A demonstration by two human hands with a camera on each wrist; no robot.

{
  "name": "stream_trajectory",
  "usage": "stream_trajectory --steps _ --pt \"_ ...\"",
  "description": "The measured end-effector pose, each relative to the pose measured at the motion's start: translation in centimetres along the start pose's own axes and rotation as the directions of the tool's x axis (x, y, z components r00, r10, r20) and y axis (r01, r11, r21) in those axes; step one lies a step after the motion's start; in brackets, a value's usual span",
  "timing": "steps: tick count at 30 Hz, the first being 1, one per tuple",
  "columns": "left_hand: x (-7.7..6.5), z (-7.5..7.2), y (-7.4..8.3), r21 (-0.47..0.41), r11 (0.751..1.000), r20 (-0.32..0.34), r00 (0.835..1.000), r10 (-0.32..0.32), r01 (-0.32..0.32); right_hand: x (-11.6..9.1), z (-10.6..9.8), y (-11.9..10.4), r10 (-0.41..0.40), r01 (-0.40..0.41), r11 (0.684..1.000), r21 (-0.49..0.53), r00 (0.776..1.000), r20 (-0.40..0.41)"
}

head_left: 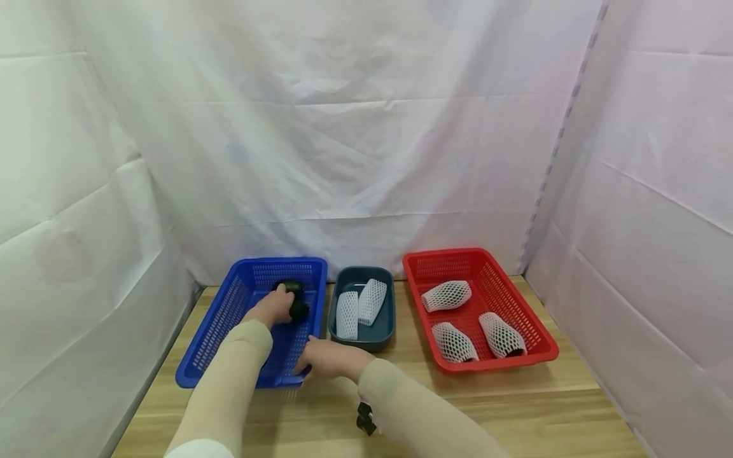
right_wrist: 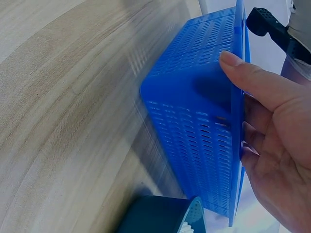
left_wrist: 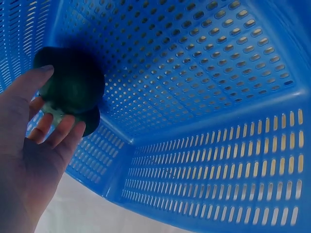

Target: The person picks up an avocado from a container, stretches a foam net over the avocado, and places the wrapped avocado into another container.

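Observation:
Inside the blue basket (head_left: 220, 324), my left hand (head_left: 276, 306) has its thumb on one side and its fingers on the other side of a dark green, rounded, avocado-like fruit (left_wrist: 73, 80). A second dark green fruit (left_wrist: 91, 121) shows just beyond the fingertips, partly hidden. At the basket's near right corner my right hand (right_wrist: 282, 116) grips the rim, thumb outside and fingers over the other side; in the head view this hand (head_left: 332, 359) is seen from above.
Right of the blue basket stands a dark teal bin (head_left: 380, 334) with two white foam net sleeves (head_left: 347, 315). Farther right, a red basket (head_left: 472, 318) holds three dark fruits in foam nets (head_left: 446, 296). White cloth (head_left: 366, 159) hangs behind the wooden table (head_left: 321, 426).

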State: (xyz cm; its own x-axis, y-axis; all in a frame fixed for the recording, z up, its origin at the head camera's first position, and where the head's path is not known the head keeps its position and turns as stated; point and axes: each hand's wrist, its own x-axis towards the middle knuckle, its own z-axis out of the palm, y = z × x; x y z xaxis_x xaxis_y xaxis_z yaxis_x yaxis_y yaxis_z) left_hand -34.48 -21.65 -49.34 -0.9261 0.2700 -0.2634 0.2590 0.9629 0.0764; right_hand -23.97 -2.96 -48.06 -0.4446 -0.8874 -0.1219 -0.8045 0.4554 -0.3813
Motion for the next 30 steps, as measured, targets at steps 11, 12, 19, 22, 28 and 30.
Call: stream_trajectory --steps 11,12,19,22,28,30 --pt "-1.3 0.4 0.3 -0.070 0.997 0.143 0.989 -0.025 0.036 0.0 0.0 -0.2 0.030 -0.031 1.000 0.008 0.999 0.012" --pt "-1.5 0.3 0.3 -0.071 0.997 0.156 0.987 -0.025 0.036 0.0 0.0 -0.2 0.029 -0.029 1.000 0.008 0.999 0.013" --pt "-3.1 -1.1 0.2 -0.056 0.998 0.117 0.993 0.013 -0.007 0.0 -0.1 -0.1 0.027 -0.027 0.999 0.016 0.999 0.028" --pt "-3.7 -1.6 -0.1 -0.057 0.997 0.077 0.996 0.052 -0.048 -0.1 -0.2 -0.2 0.041 -0.042 0.999 0.030 0.999 0.032" --pt "-4.4 -1.6 -0.8 -0.133 0.988 0.002 0.997 0.075 -0.074 -0.2 -0.4 -0.7 0.043 -0.042 0.998 -0.045 0.999 0.030" --pt "-4.6 -1.6 -0.9 -0.163 0.982 -0.044 0.996 0.084 -0.090 -0.3 -0.5 -0.7 0.046 -0.046 0.998 -0.032 0.999 0.011"
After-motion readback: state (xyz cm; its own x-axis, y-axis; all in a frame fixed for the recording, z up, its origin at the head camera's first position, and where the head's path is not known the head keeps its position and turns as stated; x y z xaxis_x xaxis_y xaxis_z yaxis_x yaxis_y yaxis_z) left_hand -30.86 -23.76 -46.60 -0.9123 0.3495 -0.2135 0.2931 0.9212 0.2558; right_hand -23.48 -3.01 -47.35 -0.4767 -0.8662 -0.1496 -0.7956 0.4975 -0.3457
